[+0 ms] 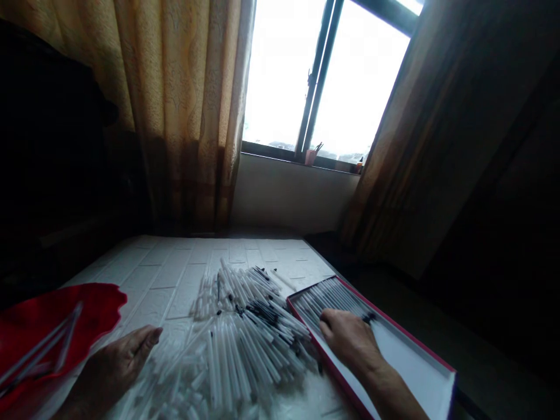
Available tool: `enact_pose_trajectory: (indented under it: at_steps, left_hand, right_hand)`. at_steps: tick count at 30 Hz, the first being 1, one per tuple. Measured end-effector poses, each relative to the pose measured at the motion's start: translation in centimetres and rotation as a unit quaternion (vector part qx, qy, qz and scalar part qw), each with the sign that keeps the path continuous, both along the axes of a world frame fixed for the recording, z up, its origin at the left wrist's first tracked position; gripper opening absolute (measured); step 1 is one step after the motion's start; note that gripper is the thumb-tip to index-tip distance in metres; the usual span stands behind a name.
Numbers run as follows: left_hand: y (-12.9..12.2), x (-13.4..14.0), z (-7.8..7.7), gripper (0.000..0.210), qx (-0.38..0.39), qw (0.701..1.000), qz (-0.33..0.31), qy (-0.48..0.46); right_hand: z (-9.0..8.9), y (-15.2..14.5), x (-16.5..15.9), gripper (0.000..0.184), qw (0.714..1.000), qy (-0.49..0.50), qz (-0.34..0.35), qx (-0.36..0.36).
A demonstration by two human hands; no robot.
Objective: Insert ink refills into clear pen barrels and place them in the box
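My right hand (347, 337) is inside a shallow box (415, 364) with a white inside and a red rim. Its fingers are closed, and the black end of a pen (368, 318) sticks out beside them. Beyond the hand, a row of pale pens (330, 296) lies side by side in the box's far end. To the left, my left hand (118, 361) hovers low over the table, fingers stretched toward the pile, with nothing visible in it. The big loose pile of translucent pen barrels (236, 356) spreads between my hands, with a cluster of black pen parts (265, 312) in it.
A red cloth or bag (96, 306) with several long pale sticks on it lies at the left. The white brick-patterned table (175, 268) reaches toward a window. Curtains (188, 105) hang at both sides, and a pink cup (310, 156) stands on the sill.
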State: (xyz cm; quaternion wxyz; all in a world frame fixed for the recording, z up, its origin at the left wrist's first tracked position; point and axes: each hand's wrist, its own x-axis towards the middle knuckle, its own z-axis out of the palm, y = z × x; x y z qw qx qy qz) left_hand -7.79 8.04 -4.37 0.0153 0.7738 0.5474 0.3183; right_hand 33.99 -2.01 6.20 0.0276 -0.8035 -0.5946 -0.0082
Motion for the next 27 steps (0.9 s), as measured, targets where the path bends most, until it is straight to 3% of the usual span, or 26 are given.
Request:
enact_pose_trajectory:
  at_steps: [4,11,15,19,23,25,27]
  left_hand:
    - [0.7,-0.2,-0.3,0.048,-0.033,0.999,0.016,0.007]
    - [1.6,-0.5,-0.6,0.048,-0.103,0.994,0.023,0.036]
    - [1.8,-0.2,-1.0,0.051,-0.143,0.987,0.035,0.07]
    - [2.7,0.2,-0.6,0.032,-0.201,0.972,0.034,0.113]
    - [3.1,0.4,0.8,0.03,-0.222,0.966,0.032,0.129]
    - [2.6,0.7,1.7,0.029,-0.203,0.971,0.026,0.125]
    - [1.6,1.4,2.5,0.027,-0.157,0.981,0.015,0.112]
  right_hand:
    - [-1.0,-2.1,3.2,0.021,0.998,0.009,-0.037,-0.043]
    - [-3.1,-2.9,2.6,0.019,0.998,0.003,-0.027,-0.051]
    - [-2.5,-3.0,3.2,0.024,0.998,0.003,-0.032,-0.05]
    - [-0.2,-3.7,5.1,0.033,0.998,0.006,-0.053,-0.032]
    - [2.3,-4.5,5.8,0.031,0.991,0.056,-0.032,0.119]
    - [2.8,-4.4,4.8,0.032,0.964,0.146,0.031,0.221]
    - [2.6,-3.7,2.7,0.035,0.918,0.26,0.113,0.278]
